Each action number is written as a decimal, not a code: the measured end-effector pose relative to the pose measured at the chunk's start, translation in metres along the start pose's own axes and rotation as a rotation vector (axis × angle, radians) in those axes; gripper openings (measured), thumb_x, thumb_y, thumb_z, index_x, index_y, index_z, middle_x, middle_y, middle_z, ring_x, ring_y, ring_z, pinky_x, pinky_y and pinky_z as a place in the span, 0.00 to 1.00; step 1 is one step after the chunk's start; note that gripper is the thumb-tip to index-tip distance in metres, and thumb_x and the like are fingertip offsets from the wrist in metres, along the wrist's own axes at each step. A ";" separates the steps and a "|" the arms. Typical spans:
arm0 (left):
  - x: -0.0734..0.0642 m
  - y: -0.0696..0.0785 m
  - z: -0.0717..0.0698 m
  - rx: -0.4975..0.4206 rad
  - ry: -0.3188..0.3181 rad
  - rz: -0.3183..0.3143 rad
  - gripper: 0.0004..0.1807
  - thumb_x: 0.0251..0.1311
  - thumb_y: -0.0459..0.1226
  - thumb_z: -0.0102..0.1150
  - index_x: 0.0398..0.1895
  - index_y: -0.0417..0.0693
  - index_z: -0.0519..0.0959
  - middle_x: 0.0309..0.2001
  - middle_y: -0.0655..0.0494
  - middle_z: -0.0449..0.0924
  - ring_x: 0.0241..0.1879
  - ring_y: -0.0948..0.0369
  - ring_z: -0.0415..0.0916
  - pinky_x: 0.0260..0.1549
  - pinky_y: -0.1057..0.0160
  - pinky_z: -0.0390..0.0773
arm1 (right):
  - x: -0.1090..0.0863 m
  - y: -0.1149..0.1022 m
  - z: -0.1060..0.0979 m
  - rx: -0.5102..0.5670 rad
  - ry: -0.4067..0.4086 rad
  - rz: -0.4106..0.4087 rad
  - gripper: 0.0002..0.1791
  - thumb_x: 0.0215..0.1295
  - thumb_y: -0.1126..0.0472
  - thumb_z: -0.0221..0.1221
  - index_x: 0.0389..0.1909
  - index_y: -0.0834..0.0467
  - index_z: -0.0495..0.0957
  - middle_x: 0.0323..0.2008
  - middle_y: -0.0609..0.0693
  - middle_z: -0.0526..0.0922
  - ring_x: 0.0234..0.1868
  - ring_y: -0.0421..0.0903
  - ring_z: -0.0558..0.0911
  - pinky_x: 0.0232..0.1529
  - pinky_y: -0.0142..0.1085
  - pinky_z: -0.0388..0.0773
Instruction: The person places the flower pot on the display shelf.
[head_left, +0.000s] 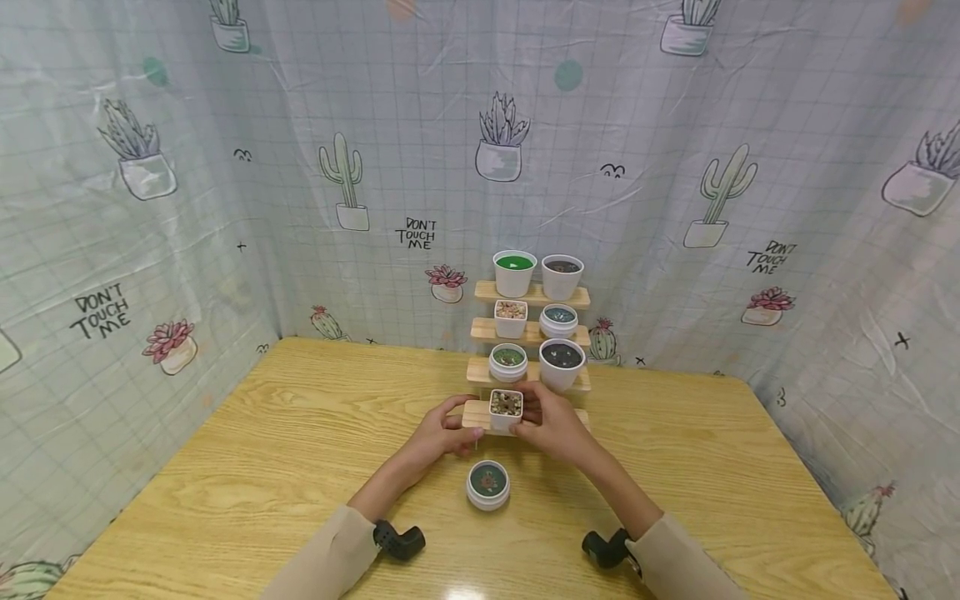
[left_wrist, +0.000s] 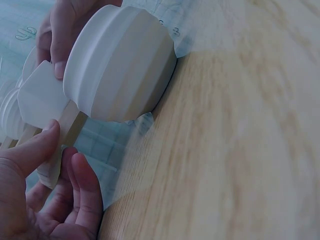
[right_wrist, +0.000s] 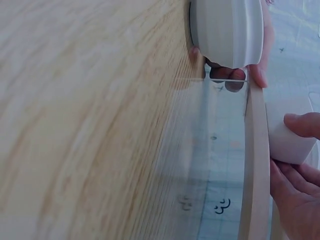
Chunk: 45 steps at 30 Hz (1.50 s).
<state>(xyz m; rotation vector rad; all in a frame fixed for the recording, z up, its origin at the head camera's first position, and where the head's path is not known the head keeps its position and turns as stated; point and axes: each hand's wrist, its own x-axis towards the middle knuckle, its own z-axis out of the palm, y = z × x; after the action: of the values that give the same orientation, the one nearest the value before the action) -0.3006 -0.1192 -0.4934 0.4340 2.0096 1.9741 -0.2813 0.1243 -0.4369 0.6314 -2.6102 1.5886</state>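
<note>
My right hand (head_left: 553, 423) holds a small square white pot (head_left: 506, 412) by its right side on the lowest board of a tiered wooden stand (head_left: 476, 414). Thumb and fingers lie on opposite sides of that pot in the right wrist view, where its white wall (right_wrist: 287, 132) shows above the board. At the board's left end, my left hand (head_left: 435, 437) grips the wood, thumb on the board and fingers curled beneath, as the left wrist view shows. In front of the stand, a round white pot (head_left: 488, 485) with a dark green top sits on the table.
Higher boards carry a green-topped round pot (head_left: 508, 362), a dark-filled pot (head_left: 561, 360), a square pot (head_left: 511, 317), a low round pot (head_left: 558, 320) and two taller pots, one bright green inside (head_left: 514, 271). A cactus-print curtain (head_left: 420, 167) hangs behind the wooden table (head_left: 337, 400).
</note>
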 end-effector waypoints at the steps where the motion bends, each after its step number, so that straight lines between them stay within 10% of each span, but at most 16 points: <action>1: 0.000 0.000 0.000 0.000 0.000 0.000 0.38 0.67 0.37 0.68 0.77 0.48 0.63 0.45 0.52 0.87 0.35 0.62 0.80 0.39 0.62 0.82 | 0.000 0.000 0.000 0.006 0.004 0.005 0.32 0.59 0.74 0.69 0.64 0.69 0.70 0.56 0.66 0.80 0.58 0.59 0.84 0.58 0.41 0.83; 45: 0.002 -0.002 -0.002 0.007 0.005 -0.006 0.39 0.65 0.38 0.70 0.77 0.50 0.64 0.41 0.55 0.87 0.35 0.61 0.81 0.37 0.63 0.82 | -0.030 -0.007 -0.009 -0.083 0.047 0.001 0.31 0.59 0.70 0.72 0.60 0.68 0.70 0.53 0.64 0.82 0.55 0.59 0.85 0.57 0.43 0.84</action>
<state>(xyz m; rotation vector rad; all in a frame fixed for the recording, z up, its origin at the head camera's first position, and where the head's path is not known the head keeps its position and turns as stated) -0.3035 -0.1197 -0.4957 0.4243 2.0192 1.9666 -0.2528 0.1392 -0.4338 0.5811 -2.6271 1.4672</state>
